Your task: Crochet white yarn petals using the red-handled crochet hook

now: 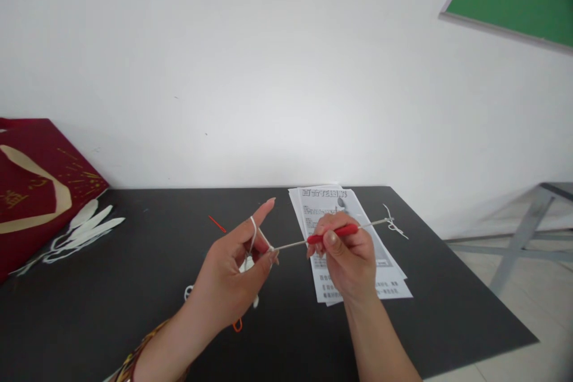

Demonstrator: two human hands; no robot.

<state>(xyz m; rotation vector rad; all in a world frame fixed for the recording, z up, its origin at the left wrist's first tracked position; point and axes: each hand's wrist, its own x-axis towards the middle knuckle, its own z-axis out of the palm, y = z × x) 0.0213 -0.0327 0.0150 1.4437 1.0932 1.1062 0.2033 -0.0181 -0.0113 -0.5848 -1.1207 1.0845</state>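
My left hand (237, 271) is closed in a pinch on a small white crochet piece (247, 263), mostly hidden behind the fingers. White yarn (254, 228) loops over its index finger, which points up and away. In my right hand (351, 256) is a crochet hook (333, 234) with a red grip and a metal shaft at both ends, held like a pen. The hook's left tip meets the yarn at my left fingertips; the stitch there is too small to make out.
Printed sheets (320, 286) lie under my right hand on the black table (430, 310). Yarn scraps (394, 227) are to the right. A red needle (217, 224) and an orange stitch marker (237, 325) lie near my left hand. White petal-shaped pieces (92, 227) rest by a dark red bag (36, 173).
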